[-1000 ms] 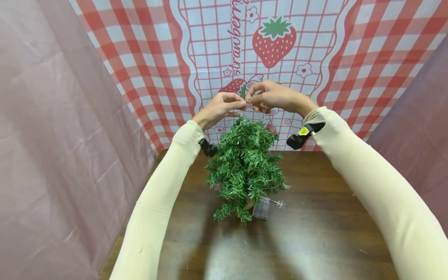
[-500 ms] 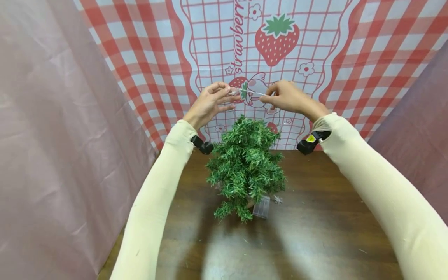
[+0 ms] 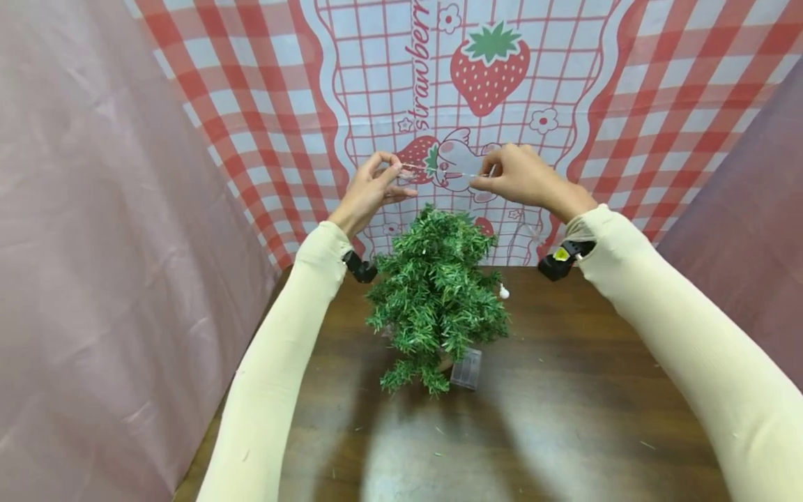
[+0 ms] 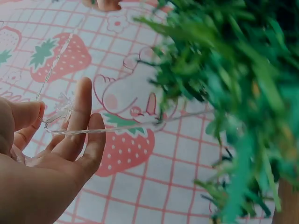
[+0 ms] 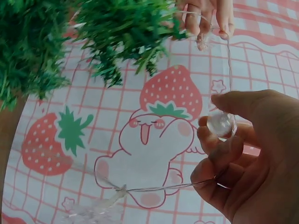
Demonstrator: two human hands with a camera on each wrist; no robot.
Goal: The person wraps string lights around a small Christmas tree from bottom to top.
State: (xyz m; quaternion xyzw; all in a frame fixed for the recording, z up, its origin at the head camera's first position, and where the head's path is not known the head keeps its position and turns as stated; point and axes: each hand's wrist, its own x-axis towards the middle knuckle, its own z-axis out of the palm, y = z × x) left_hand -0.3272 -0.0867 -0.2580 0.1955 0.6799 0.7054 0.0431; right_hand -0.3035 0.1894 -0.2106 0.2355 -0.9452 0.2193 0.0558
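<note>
A clear wire of string lights (image 3: 433,169) is stretched between both hands, above and behind a small green artificial tree (image 3: 439,293). My left hand (image 3: 370,192) pinches the wire between thumb and forefinger, its other fingers loosely extended. By those fingers is a clear snowflake-shaped light (image 4: 65,105), and the wire runs on toward the tree. Fingers of my right hand (image 3: 523,181) curl around the wire; a clear round bulb (image 5: 220,123) sits between them. Lower down in the right wrist view, a blurred clear ornament (image 5: 96,212) dangles from the same string.
A clear plastic box (image 3: 466,369) lies by the tree's base on the brown wooden table (image 3: 564,390). A white ball (image 3: 505,291) shows at the tree's right side. Behind hangs a strawberry-print cloth (image 3: 489,70); pink curtains (image 3: 125,244) flank the table.
My hands have drawn apart from nearly touching, pulling the wire out between them. The snowflake ornament beside the box has left the table, and a white ball now shows right of the tree.
</note>
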